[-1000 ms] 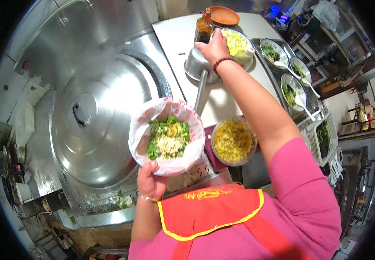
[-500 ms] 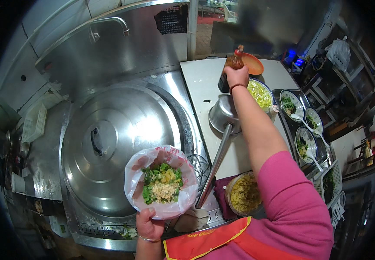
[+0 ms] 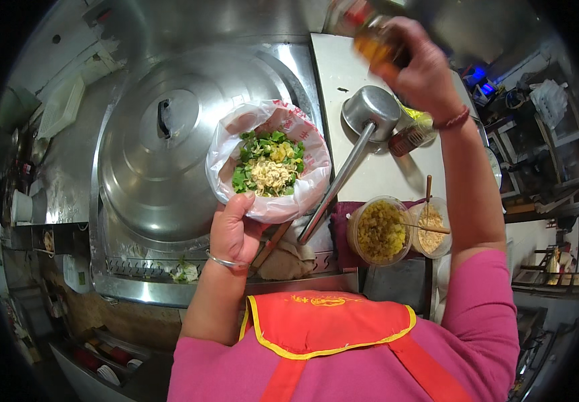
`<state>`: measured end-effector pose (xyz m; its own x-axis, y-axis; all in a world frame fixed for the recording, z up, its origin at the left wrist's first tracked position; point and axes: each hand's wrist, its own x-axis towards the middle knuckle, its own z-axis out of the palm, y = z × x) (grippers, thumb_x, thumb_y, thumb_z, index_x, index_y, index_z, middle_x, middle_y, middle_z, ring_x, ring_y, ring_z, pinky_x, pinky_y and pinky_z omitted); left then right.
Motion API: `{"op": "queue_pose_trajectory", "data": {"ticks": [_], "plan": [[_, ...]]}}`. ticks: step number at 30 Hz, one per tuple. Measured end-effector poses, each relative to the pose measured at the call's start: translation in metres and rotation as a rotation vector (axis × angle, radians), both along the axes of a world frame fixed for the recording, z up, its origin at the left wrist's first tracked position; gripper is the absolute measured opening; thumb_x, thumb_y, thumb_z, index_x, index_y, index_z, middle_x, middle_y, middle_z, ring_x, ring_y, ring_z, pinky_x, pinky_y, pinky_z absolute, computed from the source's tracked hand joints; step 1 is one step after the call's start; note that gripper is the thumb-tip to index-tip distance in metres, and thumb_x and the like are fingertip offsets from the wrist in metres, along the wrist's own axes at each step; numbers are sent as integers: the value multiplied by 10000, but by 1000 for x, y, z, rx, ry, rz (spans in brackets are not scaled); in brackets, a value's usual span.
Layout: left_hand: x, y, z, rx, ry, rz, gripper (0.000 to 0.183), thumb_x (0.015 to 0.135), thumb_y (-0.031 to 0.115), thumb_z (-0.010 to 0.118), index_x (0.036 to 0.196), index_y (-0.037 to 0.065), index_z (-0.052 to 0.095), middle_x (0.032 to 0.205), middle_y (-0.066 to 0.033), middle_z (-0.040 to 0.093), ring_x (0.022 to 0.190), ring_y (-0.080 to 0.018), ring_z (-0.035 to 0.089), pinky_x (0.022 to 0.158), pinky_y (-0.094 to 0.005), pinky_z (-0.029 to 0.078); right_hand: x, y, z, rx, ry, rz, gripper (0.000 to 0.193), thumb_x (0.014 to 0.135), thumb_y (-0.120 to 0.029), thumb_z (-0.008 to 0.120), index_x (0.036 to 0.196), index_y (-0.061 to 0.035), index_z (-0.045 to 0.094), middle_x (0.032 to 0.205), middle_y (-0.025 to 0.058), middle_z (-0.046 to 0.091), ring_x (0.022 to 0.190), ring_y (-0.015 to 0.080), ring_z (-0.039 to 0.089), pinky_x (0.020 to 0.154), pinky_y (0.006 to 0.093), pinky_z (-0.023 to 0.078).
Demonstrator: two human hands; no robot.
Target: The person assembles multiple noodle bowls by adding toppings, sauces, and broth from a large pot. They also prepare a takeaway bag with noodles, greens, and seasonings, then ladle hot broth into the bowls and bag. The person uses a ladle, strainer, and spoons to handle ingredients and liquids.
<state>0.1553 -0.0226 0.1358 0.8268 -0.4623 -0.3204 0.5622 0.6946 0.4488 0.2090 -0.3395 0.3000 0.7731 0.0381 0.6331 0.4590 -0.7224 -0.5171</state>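
Note:
My left hand [image 3: 234, 231] holds a bowl lined with a thin white plastic bag [image 3: 314, 161], its thumb over the near rim. Chopped greens [image 3: 246, 179], yellowish bits and a pale shredded topping [image 3: 272, 177] lie in the bowl. Raised over the counter, my right hand [image 3: 424, 72] is wrapped round a bottle [image 3: 373, 45] with a red cap and amber-brown contents. The bottle is tilted and smeared by motion, so I cannot tell whether liquid leaves it.
A large metal lid [image 3: 128, 161] covers the round cooker at left. On the white counter [image 3: 333, 63] rest a long-handled metal ladle [image 3: 372, 110] and a small jar [image 3: 411, 138]. Nearer are tubs of chopped yellow-green pickle [image 3: 380, 231] and pale crumbs [image 3: 430, 229], plus a cloth [image 3: 288, 261].
My right hand has lifted the bottle off the counter and swung it up, tilting it. The bowl stays in my left hand. The view has shifted, showing more of my torso.

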Motion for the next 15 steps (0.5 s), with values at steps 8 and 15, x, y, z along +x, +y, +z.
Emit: {"op": "queue_pose_trajectory", "data": {"ticks": [8, 15], "plan": [[-8, -1, 0, 70, 28, -36, 545, 864, 74, 592, 1356, -25, 378, 1310, -177, 520, 1184, -341, 539, 988, -545, 465, -51, 45, -19, -1199, 113, -27, 419, 727, -109, 705, 1107, -136, 529, 902, 38, 575, 888, 223, 592, 804, 359, 469], [-9, -5, 3, 20, 83, -68, 547, 857, 59, 574, 1357, -22, 369, 1310, -180, 519, 1190, -347, 533, 995, -547, 459, -44, 44, -26, -1179, 71, -11, 391, 734, -97, 689, 1091, -134, 534, 888, 38, 572, 884, 224, 593, 799, 371, 473]]}}
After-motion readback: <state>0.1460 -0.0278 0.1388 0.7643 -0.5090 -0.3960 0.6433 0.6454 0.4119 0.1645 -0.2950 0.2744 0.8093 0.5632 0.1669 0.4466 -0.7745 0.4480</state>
